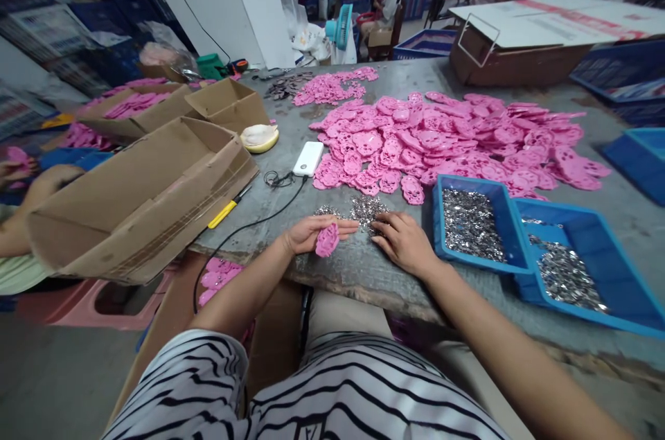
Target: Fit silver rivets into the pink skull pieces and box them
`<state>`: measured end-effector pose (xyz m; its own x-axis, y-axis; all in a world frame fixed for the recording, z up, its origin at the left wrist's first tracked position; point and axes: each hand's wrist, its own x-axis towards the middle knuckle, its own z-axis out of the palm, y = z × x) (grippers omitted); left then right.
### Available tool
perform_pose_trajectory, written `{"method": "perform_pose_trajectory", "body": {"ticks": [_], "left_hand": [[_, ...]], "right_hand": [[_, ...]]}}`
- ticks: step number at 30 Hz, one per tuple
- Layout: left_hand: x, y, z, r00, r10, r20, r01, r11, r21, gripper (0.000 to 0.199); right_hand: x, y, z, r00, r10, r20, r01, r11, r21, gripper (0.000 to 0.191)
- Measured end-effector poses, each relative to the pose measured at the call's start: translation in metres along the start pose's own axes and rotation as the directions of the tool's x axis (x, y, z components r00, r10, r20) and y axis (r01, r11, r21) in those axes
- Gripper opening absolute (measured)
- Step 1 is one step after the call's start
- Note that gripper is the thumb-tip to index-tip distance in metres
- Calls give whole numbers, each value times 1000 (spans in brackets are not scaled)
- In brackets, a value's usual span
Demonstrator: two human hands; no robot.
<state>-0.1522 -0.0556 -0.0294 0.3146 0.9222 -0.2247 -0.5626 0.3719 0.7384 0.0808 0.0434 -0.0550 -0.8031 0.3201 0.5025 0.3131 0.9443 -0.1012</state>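
Observation:
My left hand (312, 233) is at the table's front edge, palm turned up and fingers stretched to the right. It holds a pink, flat, flower-like plastic piece (327, 240) against the palm. My right hand (402, 239) reaches down to a small pile of shiny metal parts (368, 210), its fingertips touching the pile's near right side. Its fingers are bent and apart from the thumb; whether a single part lies between them is too small to make out. A smaller scatter of metal bits (327, 210) lies just beyond my left fingers.
A large heap of pink pieces (415, 138) covers the table's middle. Blue trays (524, 267) of metal parts stand right. A white power bank (308, 159) with a black cable, a yellow-handled tool (222, 214) and a cardboard box (140, 197) are left. Other people sit nearby.

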Motion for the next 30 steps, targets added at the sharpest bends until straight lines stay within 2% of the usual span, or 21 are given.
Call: {"method": "perform_pose_trajectory", "body": {"ticks": [5, 9, 11, 14, 16, 17, 19, 21, 23, 25, 28, 30], "left_hand": [[1, 10, -1, 993, 52, -103, -50, 998, 26, 12], [5, 20, 9, 972, 105, -211, -105, 994, 10, 18], [13, 21, 19, 934, 154, -323, -156, 988, 20, 18], [33, 12, 38, 848, 264, -460, -260, 963, 73, 19], [48, 3, 53, 808, 328, -489, -326, 941, 93, 23], [55, -1, 60, 790, 353, -501, -354, 930, 96, 25], [66, -8, 76, 754, 385, -532, -399, 912, 96, 24], [73, -13, 90, 739, 394, -546, -419, 904, 85, 21], [78, -15, 103, 752, 391, -530, -423, 904, 67, 18], [81, -17, 112, 789, 381, -482, -412, 910, 45, 18], [83, -20, 121, 853, 342, -395, -369, 930, 10, 20], [84, -22, 124, 910, 282, -304, -298, 954, -6, 21]], "right_hand": [[0, 0, 0, 1000, 14, 19, -14, 1000, 17, 38], [0, 1, -1, 999, 35, 12, -35, 998, 59, 36], [1, 1, -4, 999, 41, -34, -36, 993, 116, 33], [3, -2, -16, 985, 102, -137, -66, 966, 248, 29], [5, -8, -28, 948, 243, -204, -151, 911, 384, 28], [6, -12, -34, 914, 343, -218, -209, 857, 470, 29], [8, -18, -44, 822, 538, -186, -320, 707, 630, 32], [10, -21, -51, 740, 660, -130, -393, 581, 713, 36], [11, -17, -58, 681, 723, -117, -448, 538, 714, 36], [10, -9, -65, 633, 763, -132, -503, 535, 679, 33], [7, 9, -77, 589, 797, -133, -569, 526, 632, 28], [5, 20, -85, 582, 806, -111, -580, 507, 638, 25]]}}
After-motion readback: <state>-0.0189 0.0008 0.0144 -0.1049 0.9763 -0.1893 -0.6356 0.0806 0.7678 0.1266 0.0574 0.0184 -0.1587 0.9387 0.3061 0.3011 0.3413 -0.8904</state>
